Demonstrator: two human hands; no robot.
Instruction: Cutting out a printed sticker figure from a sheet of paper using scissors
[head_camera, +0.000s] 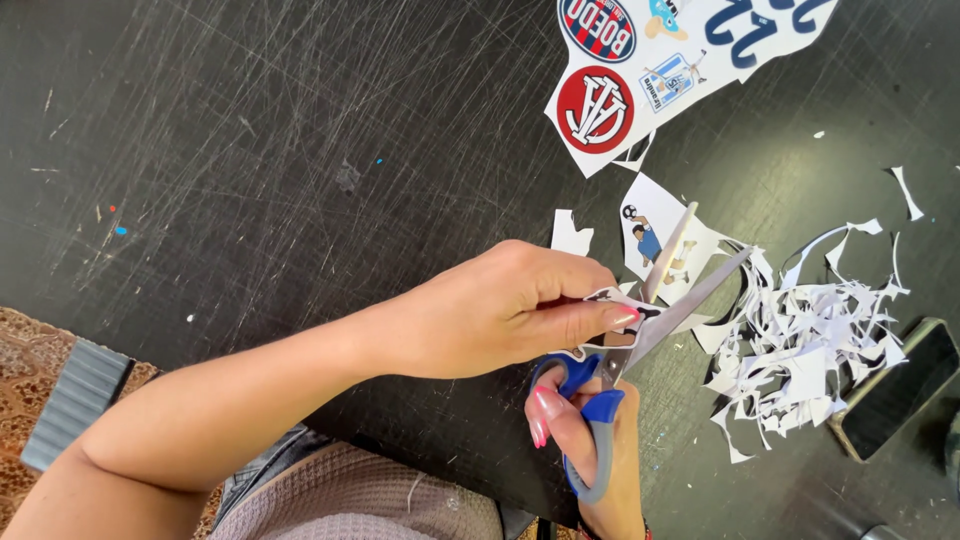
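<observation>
My left hand reaches across from the left and pinches a small printed paper cutout between thumb and fingers. My right hand comes up from the bottom edge and grips blue-handled scissors. The blades stand apart and point up to the right, with the cutout's edge between them. Just behind the blades lies a white paper piece with a small blue figure.
A sheet of printed stickers lies at the top of the scratched black table. A heap of white paper trimmings sits to the right, next to a dark phone. Patterned floor shows at lower left.
</observation>
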